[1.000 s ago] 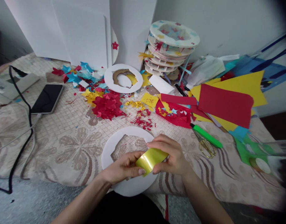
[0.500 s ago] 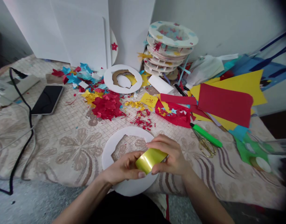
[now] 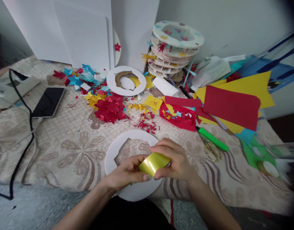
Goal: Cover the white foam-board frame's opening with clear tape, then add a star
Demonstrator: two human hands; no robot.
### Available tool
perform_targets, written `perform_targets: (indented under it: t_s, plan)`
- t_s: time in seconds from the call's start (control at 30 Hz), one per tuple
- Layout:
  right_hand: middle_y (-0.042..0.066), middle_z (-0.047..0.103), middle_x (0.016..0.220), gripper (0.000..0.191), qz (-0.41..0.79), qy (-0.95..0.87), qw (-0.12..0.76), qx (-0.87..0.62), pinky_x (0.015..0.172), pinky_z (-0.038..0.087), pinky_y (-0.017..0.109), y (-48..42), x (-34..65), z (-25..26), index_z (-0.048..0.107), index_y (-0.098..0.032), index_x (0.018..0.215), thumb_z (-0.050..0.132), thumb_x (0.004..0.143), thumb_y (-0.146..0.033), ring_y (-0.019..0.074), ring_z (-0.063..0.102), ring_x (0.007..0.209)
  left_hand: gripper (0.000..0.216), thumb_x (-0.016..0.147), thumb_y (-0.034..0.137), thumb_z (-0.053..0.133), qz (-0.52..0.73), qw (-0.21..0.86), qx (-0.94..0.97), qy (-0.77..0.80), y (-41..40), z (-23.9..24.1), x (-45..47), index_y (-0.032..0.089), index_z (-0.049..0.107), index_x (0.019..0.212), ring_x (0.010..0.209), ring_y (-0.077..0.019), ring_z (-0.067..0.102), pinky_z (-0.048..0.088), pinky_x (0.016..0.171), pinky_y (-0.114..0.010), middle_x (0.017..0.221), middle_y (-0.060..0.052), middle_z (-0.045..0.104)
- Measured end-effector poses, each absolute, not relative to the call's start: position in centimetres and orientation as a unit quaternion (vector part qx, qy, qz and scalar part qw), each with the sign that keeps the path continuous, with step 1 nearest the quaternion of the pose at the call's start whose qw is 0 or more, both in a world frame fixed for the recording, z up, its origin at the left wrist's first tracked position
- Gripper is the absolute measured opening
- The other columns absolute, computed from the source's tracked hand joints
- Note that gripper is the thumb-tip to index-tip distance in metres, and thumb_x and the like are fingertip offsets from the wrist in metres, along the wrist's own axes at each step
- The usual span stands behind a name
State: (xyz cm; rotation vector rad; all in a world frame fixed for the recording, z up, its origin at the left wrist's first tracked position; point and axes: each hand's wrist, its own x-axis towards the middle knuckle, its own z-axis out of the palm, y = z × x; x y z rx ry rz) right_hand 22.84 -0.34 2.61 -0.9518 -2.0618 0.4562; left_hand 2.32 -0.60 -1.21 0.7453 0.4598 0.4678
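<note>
Lying by the left edge of the cloth (image 3: 72, 150), a black cable (image 3: 29, 127) loops past a dark phone (image 3: 49, 102), which rests face up. Right of the phone, toward the far edge, a heap of red scraps (image 3: 110, 108) sits among blue and yellow bits, with a white ring (image 3: 126, 81) just behind it. At the near edge a second ring (image 3: 112, 155) lies flat under the hands. The left hand (image 3: 126, 174) is closed on the left end of a glossy yellow sheet (image 3: 153, 163), thumb pressed on its near corner and fingers tucked beneath. The sheet spans the gap between both hands, tilted, its left end lower, and is held over the near right part of that ring. The right hand (image 3: 177, 161) grips the sheet's right end, fingers curled over the far edge and thumb under it. Further right, green-handled scissors (image 3: 210, 145) lie apart from the hands, and beyond them a red sheet (image 3: 230, 107) rests on yellow paper. A stack of decorated rings (image 3: 177, 48) stands at the far edge against the wall.
</note>
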Motion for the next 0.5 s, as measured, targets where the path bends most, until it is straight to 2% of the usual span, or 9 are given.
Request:
perform_targets:
  t_s: [0.2,0.5]
  plan:
    - [0.009,0.067,0.091,0.058,0.189,-0.816,0.399,-0.374,0.074,0.053,0.037,-0.34,22.87,2.75,0.067,-0.018,0.11,0.062,0.078,-0.067,0.0207,0.063,0.082,0.04,0.069,0.028,0.082,0.191,0.889,0.363,0.203,-0.29,-1.27,1.99,0.018,0.066,0.105,0.067,-0.0085,0.045,0.034,0.062,-0.02,0.08,0.002,0.058]
    - [0.009,0.067,0.092,0.059,0.184,-0.818,0.393,-0.377,0.074,0.053,0.037,-0.4,22.87,2.74,0.068,-0.019,0.111,0.063,0.077,-0.067,0.0213,0.063,0.083,0.036,0.07,0.027,0.081,0.213,0.888,0.35,0.211,-0.56,-1.57,2.13,0.016,0.067,0.101,0.065,-0.008,0.044,0.031,0.054,-0.018,0.079,0.0,0.057]
